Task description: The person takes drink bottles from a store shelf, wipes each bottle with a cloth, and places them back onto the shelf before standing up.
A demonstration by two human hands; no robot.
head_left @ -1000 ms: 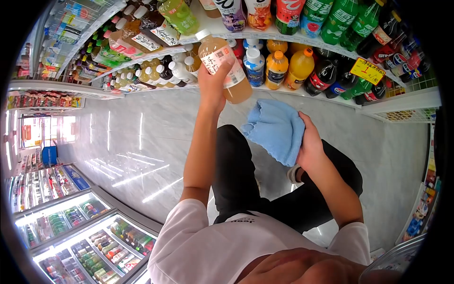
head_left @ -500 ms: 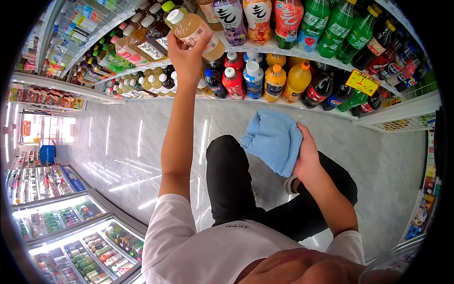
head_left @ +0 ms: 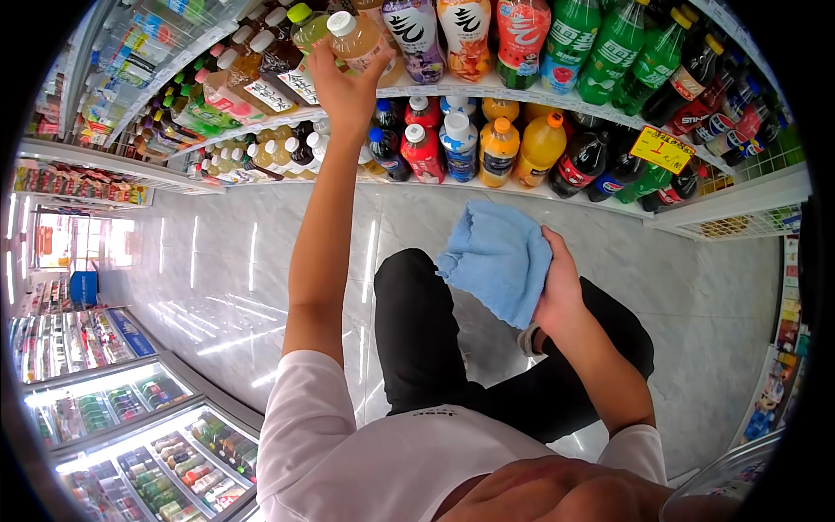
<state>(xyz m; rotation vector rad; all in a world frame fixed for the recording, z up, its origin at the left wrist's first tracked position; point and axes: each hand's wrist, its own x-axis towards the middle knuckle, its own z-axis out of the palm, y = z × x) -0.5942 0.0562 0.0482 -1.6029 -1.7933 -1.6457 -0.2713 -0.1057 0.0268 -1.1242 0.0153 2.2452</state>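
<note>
My left hand reaches to the upper shelf, its thumb and fingers around a bottle of pale amber drink with a white cap. The bottle stands upright in the front row, between a green-capped bottle and a purple-labelled bottle. How its base meets the shelf is hidden behind my hand. Low over my bent legs, my right hand grips a folded light blue cloth by its right side.
Soda and juice bottles crowd both shelves; a yellow price tag hangs from the upper shelf edge. Grey tiled floor lies below. Glass-front drink coolers stand at the lower left, a wire-mesh shelf side at the right.
My left hand has moved the amber bottle up and back into the shelf row, from tilted to more upright. The right hand with the cloth has barely shifted.
</note>
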